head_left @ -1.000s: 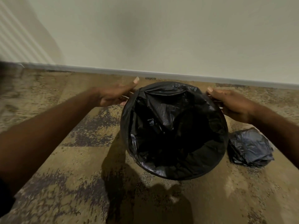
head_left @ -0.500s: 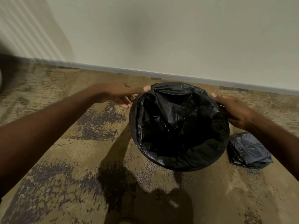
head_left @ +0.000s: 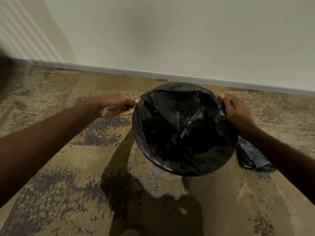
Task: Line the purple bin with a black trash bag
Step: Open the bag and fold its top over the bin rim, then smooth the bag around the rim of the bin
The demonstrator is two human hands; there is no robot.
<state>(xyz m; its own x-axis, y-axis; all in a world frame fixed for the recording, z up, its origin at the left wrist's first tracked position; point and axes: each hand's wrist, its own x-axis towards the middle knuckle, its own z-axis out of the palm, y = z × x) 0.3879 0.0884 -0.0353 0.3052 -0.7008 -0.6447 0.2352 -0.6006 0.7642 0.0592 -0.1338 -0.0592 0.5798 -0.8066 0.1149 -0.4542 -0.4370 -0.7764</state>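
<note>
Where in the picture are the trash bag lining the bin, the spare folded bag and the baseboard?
trash bag (head_left: 184, 130): head view, crumpled middle inside the bin.
spare folded bag (head_left: 252, 159): head view, its top face, on the carpet.
baseboard (head_left: 119, 71): head view, its front face.

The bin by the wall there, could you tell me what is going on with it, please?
A person is fitting a black trash bag into a round bin that stands on the carpet near the wall. The left hand and right hand each pinch the bag's edge at opposite sides of the rim. The bag covers the bin completely. A spare folded bag lies beside it.

Carpeted room (head_left: 71, 160), plain wall (head_left: 170, 34), baseboard (head_left: 170, 76)
</note>
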